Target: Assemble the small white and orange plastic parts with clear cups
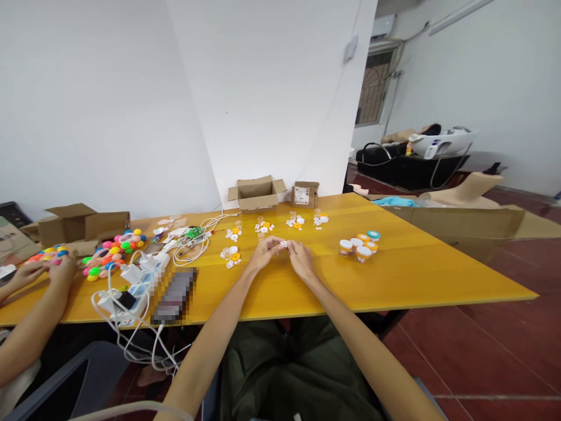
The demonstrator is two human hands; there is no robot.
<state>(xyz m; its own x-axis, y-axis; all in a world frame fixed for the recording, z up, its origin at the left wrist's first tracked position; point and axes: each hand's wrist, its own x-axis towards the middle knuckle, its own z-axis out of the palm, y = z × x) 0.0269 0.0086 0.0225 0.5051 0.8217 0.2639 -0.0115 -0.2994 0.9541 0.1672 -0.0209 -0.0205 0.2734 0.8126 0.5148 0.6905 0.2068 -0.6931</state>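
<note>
My left hand (264,252) and my right hand (299,256) meet over the middle of the yellow table (416,275). Their fingertips pinch a small white part (283,244) between them, just above the tabletop. Beyond my hands lie small groups of white and orange pieces (264,227), and another group (231,255) lies to the left. To the right stand several small round containers (359,244) with white, orange and teal lids.
Another person's hands (41,272) work at the far left over bright plastic balls (114,248). Chargers and white cables (131,280), a phone (174,297) and open cardboard boxes (256,193) lie on the table. A red tiled floor (504,351) is at the right.
</note>
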